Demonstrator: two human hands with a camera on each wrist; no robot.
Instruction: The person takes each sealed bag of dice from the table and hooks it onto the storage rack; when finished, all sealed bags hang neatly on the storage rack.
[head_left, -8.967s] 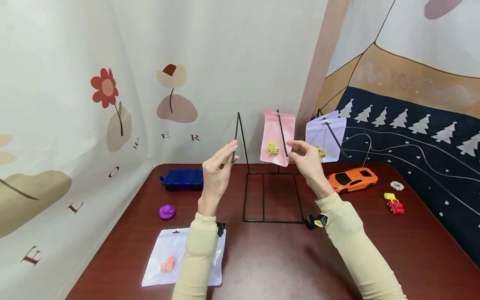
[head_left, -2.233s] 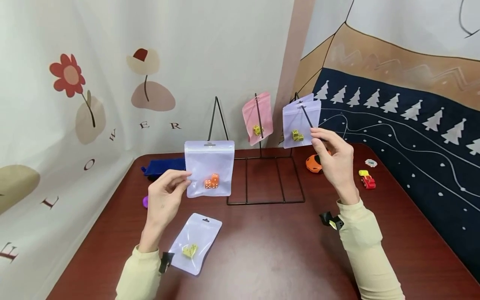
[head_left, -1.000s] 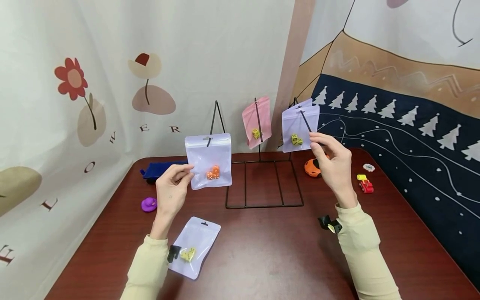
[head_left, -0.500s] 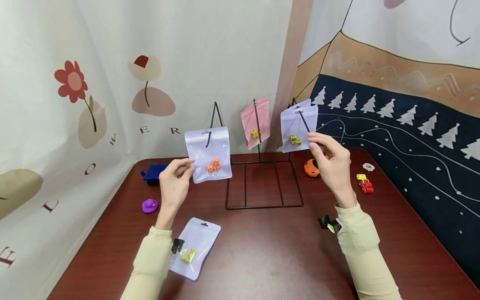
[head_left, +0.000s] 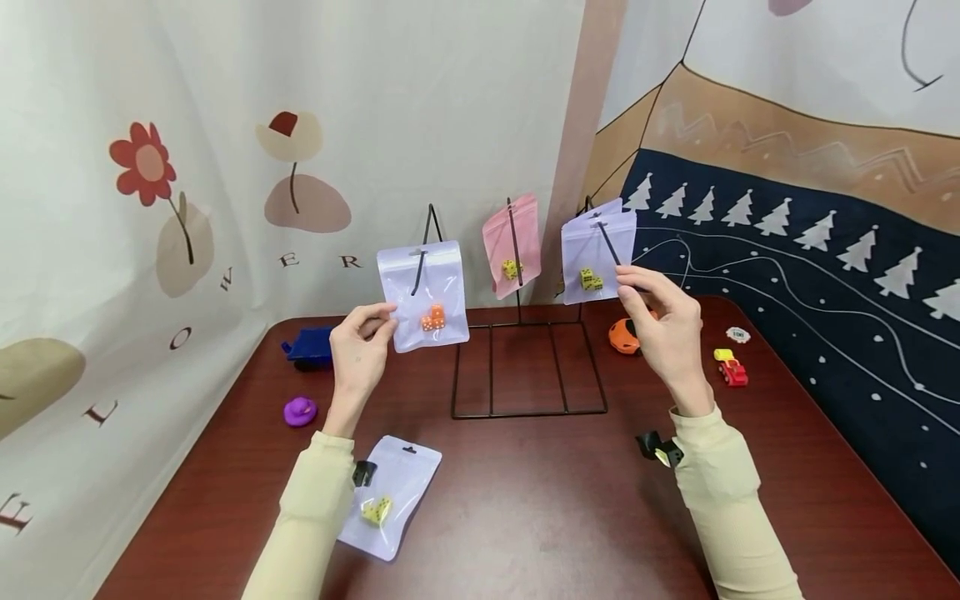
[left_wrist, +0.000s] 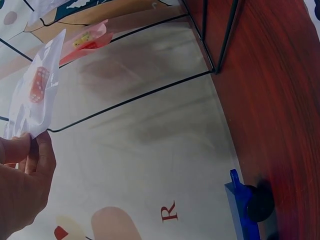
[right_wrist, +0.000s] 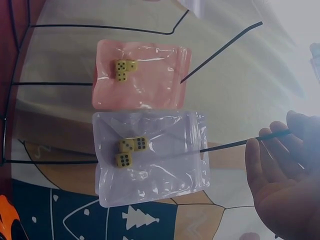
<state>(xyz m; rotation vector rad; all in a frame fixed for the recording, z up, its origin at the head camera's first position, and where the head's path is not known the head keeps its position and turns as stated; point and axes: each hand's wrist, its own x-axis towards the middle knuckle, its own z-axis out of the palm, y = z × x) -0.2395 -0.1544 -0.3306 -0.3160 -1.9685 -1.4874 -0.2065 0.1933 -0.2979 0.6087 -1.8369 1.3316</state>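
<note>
A lavender zip pouch [head_left: 453,287] with orange dice hangs on the left hook of a black wire rack [head_left: 528,414], the hook running through its top slot. My left hand [head_left: 358,354] pinches the pouch's left edge; the left wrist view shows thumb and fingers at the pouch's edge. With thumb and fingers, my right hand [head_left: 663,333] grips the rack's right hook [right_wrist: 225,146] near its tip. Lavender pouches [head_left: 573,250] hang on that hook, the front one with yellow dice. From the middle hook hangs a pink pouch [head_left: 497,246], also with yellow dice.
Another lavender pouch [head_left: 405,479] with yellow dice lies flat near my left forearm. A purple duck [head_left: 300,411] and a blue toy truck [head_left: 309,343] stand on the left. An orange toy car [head_left: 624,336] and a small red-and-yellow toy [head_left: 732,372] are on the right.
The orange-dice pouch has come up off the table and onto the left hook, sliding farther back along it lately. My right hand went from the middle hook to the right one and stays there.
</note>
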